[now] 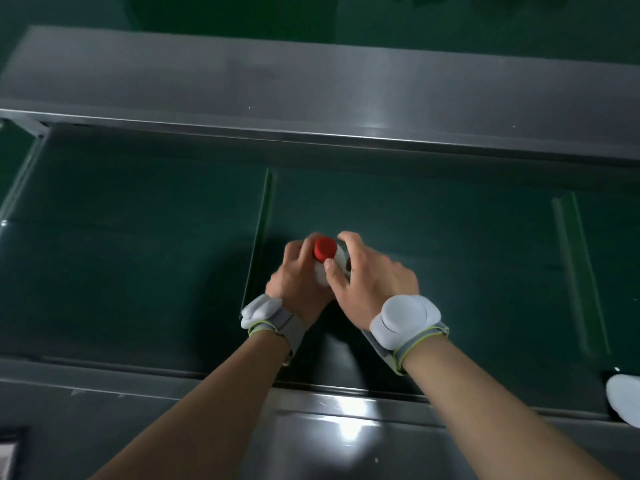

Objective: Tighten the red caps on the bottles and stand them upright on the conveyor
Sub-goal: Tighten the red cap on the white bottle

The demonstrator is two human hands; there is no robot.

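bottle point(325, 268): white, red cap point(325, 249) on, over green conveyor point(433, 254)
left hand point(298, 282): wrapped round bottle
right hand point(370, 275): gripping bottle, thumb near cap

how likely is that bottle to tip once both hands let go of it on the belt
Fairly likely, I'd guess. The bottle looks tall and narrow, so a nudge could topple it. Its round body would probably roll if it fell. The red cap on top adds little weight. Both the left hand and right hand steady it.

No readable text, label, number or sign anywhere in view
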